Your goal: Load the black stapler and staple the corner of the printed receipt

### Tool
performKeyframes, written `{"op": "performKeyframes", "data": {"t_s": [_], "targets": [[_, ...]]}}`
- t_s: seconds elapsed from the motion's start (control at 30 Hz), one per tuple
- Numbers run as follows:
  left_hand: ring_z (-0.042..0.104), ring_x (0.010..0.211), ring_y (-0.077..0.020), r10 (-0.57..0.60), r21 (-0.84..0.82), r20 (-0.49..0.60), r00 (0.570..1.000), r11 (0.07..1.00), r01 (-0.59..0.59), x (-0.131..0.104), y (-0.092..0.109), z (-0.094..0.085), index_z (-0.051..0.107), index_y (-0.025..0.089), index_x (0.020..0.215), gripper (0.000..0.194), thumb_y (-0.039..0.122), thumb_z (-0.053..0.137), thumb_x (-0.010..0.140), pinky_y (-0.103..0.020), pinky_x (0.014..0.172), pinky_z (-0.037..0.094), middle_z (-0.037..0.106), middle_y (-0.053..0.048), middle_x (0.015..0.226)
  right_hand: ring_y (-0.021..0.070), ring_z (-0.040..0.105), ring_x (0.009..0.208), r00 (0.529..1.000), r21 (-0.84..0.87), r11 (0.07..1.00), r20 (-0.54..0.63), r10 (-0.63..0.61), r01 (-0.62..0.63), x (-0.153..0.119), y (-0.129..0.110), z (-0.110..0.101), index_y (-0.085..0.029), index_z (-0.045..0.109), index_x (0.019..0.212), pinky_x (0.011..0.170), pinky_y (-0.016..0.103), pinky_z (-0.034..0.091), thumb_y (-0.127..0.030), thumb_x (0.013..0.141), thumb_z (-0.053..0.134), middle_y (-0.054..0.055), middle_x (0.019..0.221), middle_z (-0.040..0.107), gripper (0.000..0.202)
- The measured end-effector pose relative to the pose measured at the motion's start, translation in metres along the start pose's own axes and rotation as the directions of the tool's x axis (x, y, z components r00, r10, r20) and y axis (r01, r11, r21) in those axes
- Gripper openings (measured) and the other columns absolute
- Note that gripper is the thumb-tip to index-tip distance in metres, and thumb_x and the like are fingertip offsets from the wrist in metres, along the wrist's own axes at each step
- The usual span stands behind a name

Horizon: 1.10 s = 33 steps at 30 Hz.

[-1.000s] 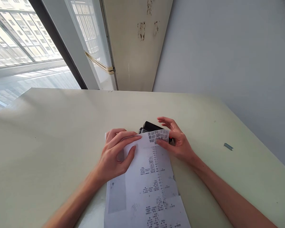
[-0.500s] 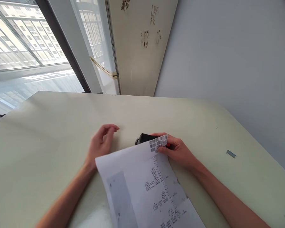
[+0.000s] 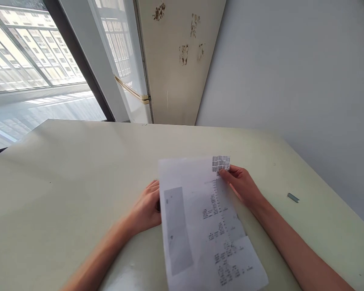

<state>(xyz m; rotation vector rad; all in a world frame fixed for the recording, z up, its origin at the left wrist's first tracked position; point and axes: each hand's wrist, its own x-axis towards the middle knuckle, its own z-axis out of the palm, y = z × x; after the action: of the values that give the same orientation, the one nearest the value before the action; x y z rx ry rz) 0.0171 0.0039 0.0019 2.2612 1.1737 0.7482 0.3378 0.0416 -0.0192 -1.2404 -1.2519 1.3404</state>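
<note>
A white printed paper sheet (image 3: 197,226) hangs tilted in front of me, with a barcode-like block at its top right corner and a grey rectangle on its left. My right hand (image 3: 241,184) pinches that top right corner, thumb in front. At the sheet's left edge, my left hand (image 3: 145,210) is curled, its fingertips hidden behind the paper. A small dark part of a black object (image 3: 158,205) shows between the left palm and the sheet; the rest of it is covered.
The pale table (image 3: 87,161) spreads all around the hands. A small grey-green strip (image 3: 293,197) lies on it at the right. Beyond the far edge are a window (image 3: 27,52), a stained beige panel (image 3: 176,81) and a grey wall (image 3: 285,72).
The paper has moved right and up with my right hand and turned more upright. My left hand has come right to the paper's edge and closed on the black object, which was at my right hand.
</note>
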Motion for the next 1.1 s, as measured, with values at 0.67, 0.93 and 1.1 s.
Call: {"op": "performKeyframes", "data": {"t_s": [0.67, 0.93, 1.1], "targets": [[0.064, 0.093, -0.0263, -0.136, 0.239, -0.222, 0.966, 0.952, 0.189, 0.003, -0.048, -0.031, 0.065, 0.025, 0.095, 0.036, 0.06, 0.058, 0.097, -0.04, 0.09, 0.048, 0.072, -0.006, 0.1, 0.0311, 0.016, 0.162, 0.976, -0.91, 0.413, -0.05, -0.212, 0.043, 0.014, 0.034, -0.038, -0.028, 0.033, 0.165, 0.132, 0.06, 0.013, -0.062, 0.106, 0.034, 0.005, 0.175, 0.023, 0.069], [0.066, 0.093, -0.0276, -0.289, 0.244, -0.288, 0.913, 0.9, 0.361, 0.005, -0.04, -0.035, 0.057, 0.024, 0.083, 0.042, 0.063, 0.05, 0.097, -0.038, 0.088, 0.05, 0.068, -0.006, 0.091, 0.0289, 0.015, 0.163, 0.958, -0.909, 0.417, -0.141, -0.25, -0.024, 0.013, 0.019, -0.047, -0.018, 0.026, 0.167, 0.133, 0.054, 0.018, -0.065, 0.106, 0.03, 0.009, 0.174, 0.026, 0.077], [0.066, 0.094, -0.0268, -0.281, 0.224, -0.307, 0.909, 0.907, 0.356, 0.005, -0.04, -0.033, 0.053, 0.024, 0.081, 0.041, 0.061, 0.052, 0.098, -0.036, 0.082, 0.05, 0.068, -0.006, 0.096, 0.0273, 0.01, 0.163, 0.975, -0.923, 0.378, -0.146, -0.168, -0.073, 0.014, 0.031, -0.028, -0.014, 0.021, 0.169, 0.134, 0.051, 0.012, -0.067, 0.105, 0.022, 0.011, 0.176, 0.013, 0.082]]}}
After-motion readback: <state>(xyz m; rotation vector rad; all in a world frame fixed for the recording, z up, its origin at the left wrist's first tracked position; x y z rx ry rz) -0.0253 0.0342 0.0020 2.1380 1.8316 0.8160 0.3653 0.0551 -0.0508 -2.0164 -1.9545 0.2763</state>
